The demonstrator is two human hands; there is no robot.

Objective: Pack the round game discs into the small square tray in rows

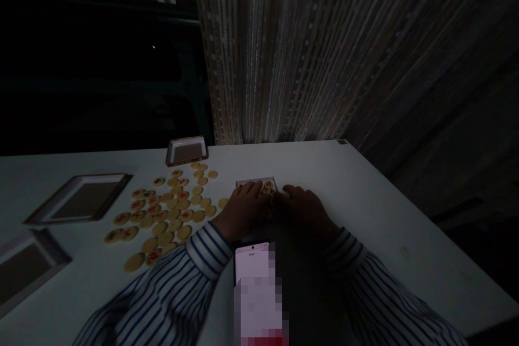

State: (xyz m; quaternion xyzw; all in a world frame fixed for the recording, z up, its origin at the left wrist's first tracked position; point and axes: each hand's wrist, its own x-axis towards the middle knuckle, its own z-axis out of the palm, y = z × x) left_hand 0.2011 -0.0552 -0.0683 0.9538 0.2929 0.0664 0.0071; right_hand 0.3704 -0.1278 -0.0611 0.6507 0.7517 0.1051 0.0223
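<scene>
My left hand (243, 208) and my right hand (302, 208) rest side by side on the white table (365, 194), fingers curled around a small open box (256, 183) that holds several round wooden discs (266, 188). Both hands touch the box and the discs in it; the dim light hides exactly what each finger grips. To the left, a loose spread of round tan game discs (170, 211), some with red marks, lies on the table. Both sleeves are white with blue stripes.
Three shallow tray-like box parts lie on the table: one at the back (186, 150), one at the left (81, 197), one at the near left edge (24, 267). A phone (253, 265) hangs near my chest. A beaded curtain (324, 48) hangs behind the table.
</scene>
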